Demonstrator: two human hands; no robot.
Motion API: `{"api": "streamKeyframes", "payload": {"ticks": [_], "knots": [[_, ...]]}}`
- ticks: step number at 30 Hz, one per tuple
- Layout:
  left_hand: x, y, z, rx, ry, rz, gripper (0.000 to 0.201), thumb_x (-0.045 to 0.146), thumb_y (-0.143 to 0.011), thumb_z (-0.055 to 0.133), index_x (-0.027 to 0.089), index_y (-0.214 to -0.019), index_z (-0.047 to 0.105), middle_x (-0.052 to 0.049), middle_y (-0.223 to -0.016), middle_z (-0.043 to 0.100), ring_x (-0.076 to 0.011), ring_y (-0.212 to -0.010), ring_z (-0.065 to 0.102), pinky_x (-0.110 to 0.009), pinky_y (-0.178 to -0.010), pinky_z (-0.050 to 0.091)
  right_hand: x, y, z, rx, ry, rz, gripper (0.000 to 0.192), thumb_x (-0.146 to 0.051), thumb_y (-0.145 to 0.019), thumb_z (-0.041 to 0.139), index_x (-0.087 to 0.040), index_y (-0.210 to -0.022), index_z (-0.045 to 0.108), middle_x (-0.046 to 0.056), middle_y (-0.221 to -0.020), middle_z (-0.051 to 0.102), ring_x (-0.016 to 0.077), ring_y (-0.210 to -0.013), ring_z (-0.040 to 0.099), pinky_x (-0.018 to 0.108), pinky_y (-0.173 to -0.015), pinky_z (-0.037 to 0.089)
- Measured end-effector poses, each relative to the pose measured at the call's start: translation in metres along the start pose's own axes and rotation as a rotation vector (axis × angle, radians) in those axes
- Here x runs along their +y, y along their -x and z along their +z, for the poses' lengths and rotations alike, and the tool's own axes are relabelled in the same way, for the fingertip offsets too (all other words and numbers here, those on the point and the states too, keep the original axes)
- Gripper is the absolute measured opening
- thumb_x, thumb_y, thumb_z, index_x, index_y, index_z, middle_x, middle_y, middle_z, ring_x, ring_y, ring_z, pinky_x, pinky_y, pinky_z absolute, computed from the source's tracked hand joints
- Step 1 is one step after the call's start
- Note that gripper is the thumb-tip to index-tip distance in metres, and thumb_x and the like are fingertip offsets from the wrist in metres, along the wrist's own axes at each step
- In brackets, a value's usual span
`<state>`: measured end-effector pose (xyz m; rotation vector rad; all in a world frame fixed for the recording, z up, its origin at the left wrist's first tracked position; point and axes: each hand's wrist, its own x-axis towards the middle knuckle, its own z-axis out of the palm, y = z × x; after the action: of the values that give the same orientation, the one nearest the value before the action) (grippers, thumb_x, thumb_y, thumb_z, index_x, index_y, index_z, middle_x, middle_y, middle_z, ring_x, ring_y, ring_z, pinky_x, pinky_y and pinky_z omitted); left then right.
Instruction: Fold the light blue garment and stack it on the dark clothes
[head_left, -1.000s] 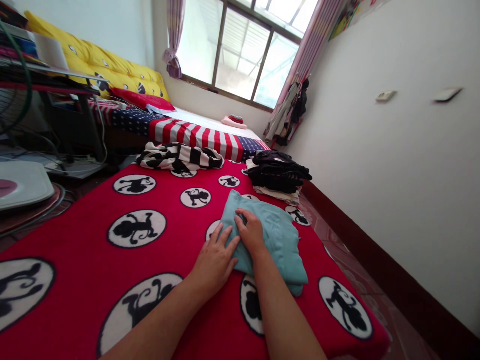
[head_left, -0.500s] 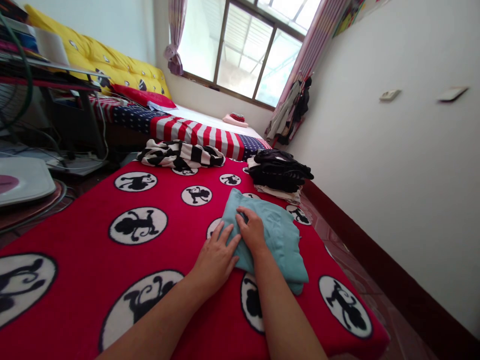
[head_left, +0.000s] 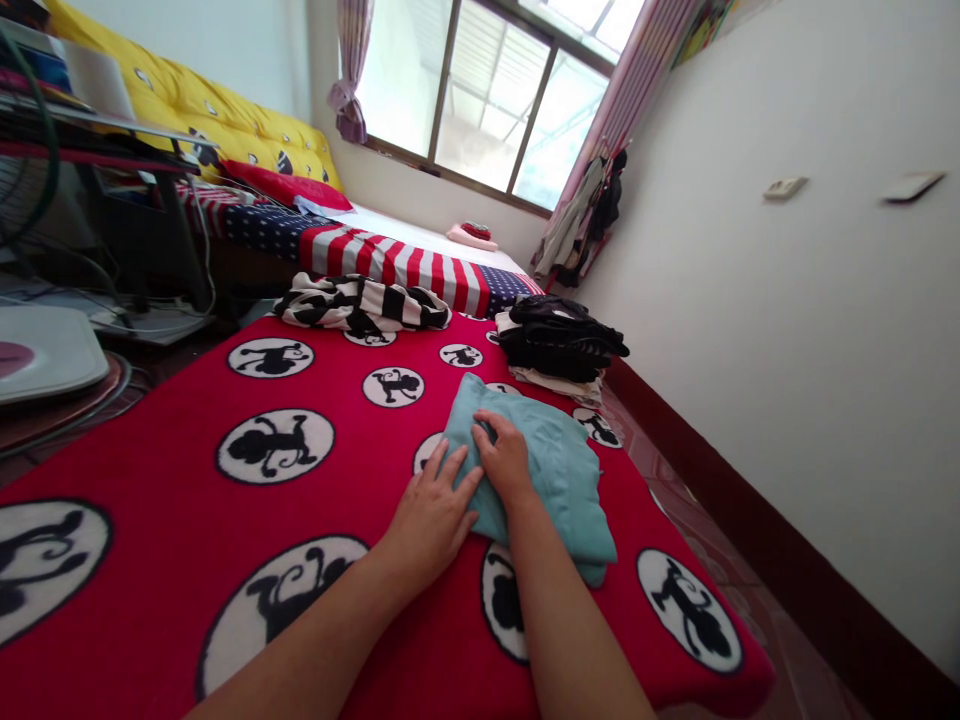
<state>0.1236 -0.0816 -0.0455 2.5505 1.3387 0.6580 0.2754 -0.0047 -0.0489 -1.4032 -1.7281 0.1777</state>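
A folded light-blue garment (head_left: 559, 470) lies on the red bed cover, its exact kind unclear. Flat against its left edge rests my left hand (head_left: 435, 505), fingers spread, partly on the cloth and partly on the cover. My right hand (head_left: 506, 460) lies on top of the garment near its left side, with the fingers slightly bent and a gap between thumb and forefinger. The two hands are close together, and neither grasps the cloth visibly.
The red cover (head_left: 172, 460) has monkey prints in white circles. A stack of folded dark clothes (head_left: 559, 340) sits at the far right, and a crumpled black-and-white cloth (head_left: 360, 303) at the far edge. A white stool seat (head_left: 60, 355) stands left; the wall (head_left: 787, 330) runs along the right.
The view has shifted very slightly. Both hands and the light-blue garment keep the same positions.
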Motion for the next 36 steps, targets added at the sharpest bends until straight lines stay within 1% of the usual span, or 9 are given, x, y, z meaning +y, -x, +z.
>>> {"api": "streamKeyframes", "payload": {"ticks": [6, 14, 21, 36], "knots": [[0.0034, 0.0022, -0.0028, -0.035, -0.015, -0.018, 0.053, 0.023, -0.086, 0.055, 0.021, -0.138, 0.047, -0.013, -0.151, 0.036, -0.0368, -0.143, 0.02, -0.052, -0.109, 0.035, -0.0006, 0.0, 0.0002, -0.002, 0.002, 0.003, 0.023, -0.022, -0.084, 0.055, -0.019, -0.101, 0.069, 0.008, -0.11, 0.07, 0.0228, -0.107, 0.062, 0.038, -0.098, 0.045], [0.0056, 0.0017, -0.0058, -0.057, -0.012, -0.04, 0.054, 0.024, -0.086, 0.056, 0.021, -0.138, 0.048, -0.012, -0.152, 0.036, -0.0359, -0.144, 0.02, -0.05, -0.112, 0.032, 0.0005, 0.0003, 0.0004, 0.002, -0.012, 0.01, 0.023, -0.023, -0.084, 0.055, -0.019, -0.102, 0.069, 0.009, -0.111, 0.07, 0.0238, -0.108, 0.062, 0.039, -0.098, 0.045], [0.0022, 0.002, 0.0004, -0.04, -0.006, -0.025, 0.055, 0.024, -0.085, 0.056, 0.023, -0.139, 0.046, -0.012, -0.153, 0.035, -0.0357, -0.144, 0.018, -0.052, -0.112, 0.03, 0.0013, 0.0005, 0.0011, 0.007, -0.016, 0.011, 0.023, -0.022, -0.083, 0.055, -0.019, -0.102, 0.069, 0.009, -0.111, 0.07, 0.0238, -0.108, 0.062, 0.04, -0.098, 0.045], [0.0026, 0.0009, -0.0013, -0.045, -0.038, -0.022, 0.055, 0.023, -0.085, 0.056, 0.022, -0.139, 0.046, -0.012, -0.152, 0.036, -0.036, -0.143, 0.021, -0.051, -0.109, 0.036, 0.0001, 0.0005, 0.0012, 0.006, -0.01, 0.016, 0.023, -0.021, -0.083, 0.056, -0.018, -0.102, 0.069, 0.009, -0.111, 0.07, 0.0238, -0.108, 0.062, 0.039, -0.099, 0.045]]}}
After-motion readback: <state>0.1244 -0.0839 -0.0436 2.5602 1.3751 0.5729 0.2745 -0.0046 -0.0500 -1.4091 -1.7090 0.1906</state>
